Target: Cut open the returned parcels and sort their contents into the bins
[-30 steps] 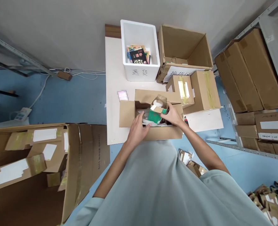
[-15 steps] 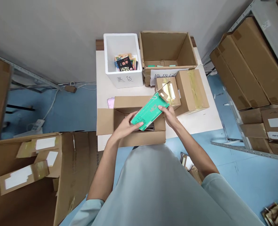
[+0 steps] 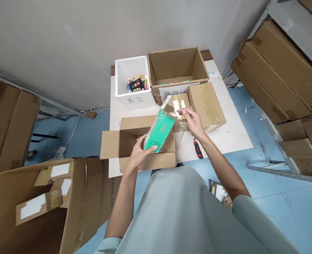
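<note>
Clock directions are taken from the green rectangular cardboard box, with 12 o'clock at the wall side. That box is held tilted over an open brown cardboard carton on the white-topped table, its lower end toward 7 o'clock and its opened upper end, flaps raised, toward 1 o'clock. The left hand grips the lower end, thumb across the printed green face. The right hand is at 3 o'clock, thumb and forefinger drawn together right by the opened end; whether they pinch anything, I cannot tell.

At 11 o'clock stands a white foam box with black handwriting, holding a black-covered book over more colourful ones. Touching it, between 12 and 1 o'clock, is a large open brown carton with a handwritten white paper sign. In front of the sign, a small taped brown carton sits at 1 o'clock, beside a larger taped brown carton at 2 o'clock. A red-and-black handled tool lies near the table edge at 4 o'clock. Well apart, at 8 o'clock, a big open brown carton contains labelled brown parcels.
</note>
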{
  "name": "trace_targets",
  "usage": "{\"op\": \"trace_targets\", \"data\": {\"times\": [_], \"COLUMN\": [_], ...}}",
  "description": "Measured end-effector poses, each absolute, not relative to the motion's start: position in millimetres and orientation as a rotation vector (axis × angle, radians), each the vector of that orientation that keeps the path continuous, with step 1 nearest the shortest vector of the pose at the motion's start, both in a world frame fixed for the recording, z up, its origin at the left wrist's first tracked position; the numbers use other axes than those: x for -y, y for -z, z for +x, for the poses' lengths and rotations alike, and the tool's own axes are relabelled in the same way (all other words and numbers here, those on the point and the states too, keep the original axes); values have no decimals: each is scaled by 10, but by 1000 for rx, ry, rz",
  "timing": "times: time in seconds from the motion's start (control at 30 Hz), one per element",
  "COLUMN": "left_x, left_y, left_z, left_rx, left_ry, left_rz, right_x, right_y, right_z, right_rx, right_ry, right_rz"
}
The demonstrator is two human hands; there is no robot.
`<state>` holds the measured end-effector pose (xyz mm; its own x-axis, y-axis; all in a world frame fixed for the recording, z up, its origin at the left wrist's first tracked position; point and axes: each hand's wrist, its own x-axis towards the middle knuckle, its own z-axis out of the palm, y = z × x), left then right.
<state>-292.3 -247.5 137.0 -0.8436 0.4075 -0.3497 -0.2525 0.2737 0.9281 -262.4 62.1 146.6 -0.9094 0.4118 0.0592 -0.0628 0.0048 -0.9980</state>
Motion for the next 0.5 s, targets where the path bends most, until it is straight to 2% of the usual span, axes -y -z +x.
{"op": "trace_targets", "data": {"times": [0.23, 0.5], "left_x": [2418, 2384], "left_y": [-1573, -1579], "left_z": [-3017, -3151], "left_rx": [-2114, -2234], "left_ry": [-1582, -1445], "left_rz": [342, 561], "right_x": [-849, -998], "right_y": [-1599, -1399], "right_z": [-2622, -2651], "right_rx": [2025, 2263], "right_ry": [-2043, -2057], "right_rz": [-251, -344]}}
